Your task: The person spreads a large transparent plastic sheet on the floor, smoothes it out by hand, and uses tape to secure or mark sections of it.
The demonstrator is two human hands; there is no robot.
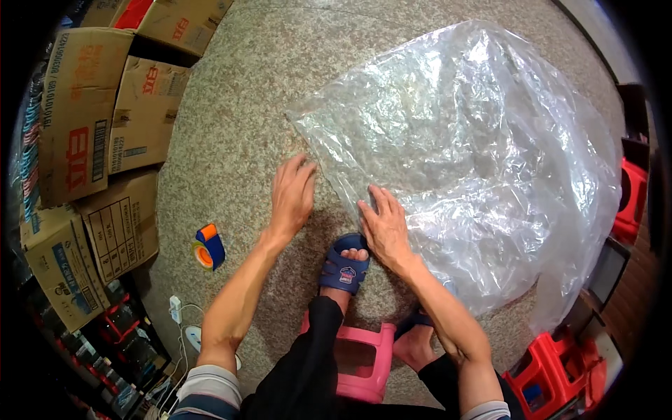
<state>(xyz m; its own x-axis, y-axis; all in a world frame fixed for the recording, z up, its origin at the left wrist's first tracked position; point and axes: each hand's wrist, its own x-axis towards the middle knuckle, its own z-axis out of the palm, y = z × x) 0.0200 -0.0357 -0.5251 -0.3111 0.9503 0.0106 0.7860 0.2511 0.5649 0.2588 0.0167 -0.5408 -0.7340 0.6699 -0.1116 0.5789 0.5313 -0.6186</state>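
Observation:
A large clear plastic sheet (472,142), crinkled and shiny, lies spread over the speckled floor. My right hand (386,223) rests palm down near its left edge, with the fingers apart on the film. To the left of that edge, my left hand (294,194) is over the bare floor, slightly blurred, holding nothing. A tape dispenser (211,247) in blue and orange, with a roll in it, lies on the floor beyond my left forearm. Between my hands and my body is my foot in a dark blue slipper (344,265).
Cardboard boxes (86,115) are stacked along the left, above a shelf of small packaged goods. A pink plastic stool (365,362) is beneath me. White cables and a power strip (176,310) lie at lower left. Red plastic stools (548,370) stand at lower right.

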